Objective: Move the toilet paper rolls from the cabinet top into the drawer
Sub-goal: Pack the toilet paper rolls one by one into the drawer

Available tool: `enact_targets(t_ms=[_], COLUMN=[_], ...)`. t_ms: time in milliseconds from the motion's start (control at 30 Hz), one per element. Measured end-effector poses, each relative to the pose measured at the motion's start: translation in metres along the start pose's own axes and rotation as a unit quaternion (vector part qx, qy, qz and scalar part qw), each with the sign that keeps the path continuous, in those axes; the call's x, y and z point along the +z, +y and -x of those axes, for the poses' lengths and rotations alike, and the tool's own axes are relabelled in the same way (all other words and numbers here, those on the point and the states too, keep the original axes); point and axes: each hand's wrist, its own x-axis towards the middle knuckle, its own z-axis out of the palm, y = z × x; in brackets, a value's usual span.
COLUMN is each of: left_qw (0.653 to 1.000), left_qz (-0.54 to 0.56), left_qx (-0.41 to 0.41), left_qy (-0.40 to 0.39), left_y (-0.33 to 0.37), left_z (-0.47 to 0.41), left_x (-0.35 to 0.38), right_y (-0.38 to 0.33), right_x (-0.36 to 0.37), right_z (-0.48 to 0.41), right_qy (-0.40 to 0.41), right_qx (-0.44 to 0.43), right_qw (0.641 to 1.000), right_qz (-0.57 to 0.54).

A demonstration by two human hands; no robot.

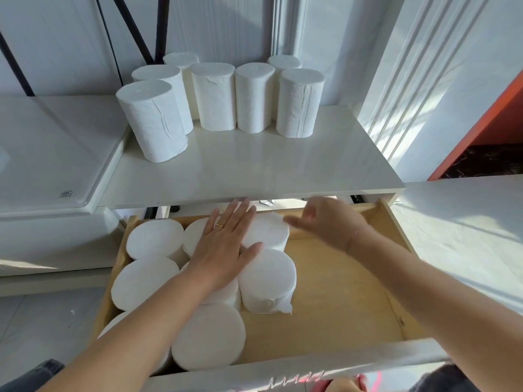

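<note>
Several white toilet paper rolls [218, 97] stand upright in a cluster at the back of the white cabinet top [254, 168]. Below it the wooden drawer [339, 292] is pulled out, and several rolls [267, 281] stand on end in its left half. My left hand [226, 244] lies flat, fingers straight, pressing on the tops of the rolls at the drawer's back. My right hand [328, 222] hovers blurred just right of the back roll [271, 230], fingers loose and holding nothing.
The drawer's right half shows bare wood. A white appliance lid [56, 154] adjoins the cabinet on the left. White wall panels rise behind and to the right, with an orange frame [481, 123] at far right. The drawer's white front [283, 369] is nearest me.
</note>
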Motion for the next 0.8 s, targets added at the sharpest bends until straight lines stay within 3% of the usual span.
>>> enact_targets(t_ms=[67,167,433,667,800], left_qw=[1.0,0.999,0.998,0.998,0.998], left_qz=[-0.012,-0.016,-0.021,-0.013,-0.013], left_qx=[0.01,0.012,0.001,0.009,0.007], left_qy=[0.011,0.04,0.061,0.064,0.057], left_y=[0.003,0.01,0.01,0.008,0.009], left_z=[-0.007,-0.023,-0.043,-0.043,-0.044], left_x=[-0.003,-0.004,0.007,0.007,0.006], right_y=[0.008,0.022,0.039,0.032,0.025], right_x=[-0.02,-0.034,-0.057,-0.06,-0.054], right_z=[-0.029,-0.088,-0.209,-0.242,-0.239], right_qy=[0.12,0.186,0.187,0.121,0.115], right_qx=[-0.009,-0.029,0.023,-0.05,-0.068], right_qw=[0.985,0.962,0.905,0.864,0.868], right_qz=[-0.123,-0.197,-0.381,-0.485,-0.478])
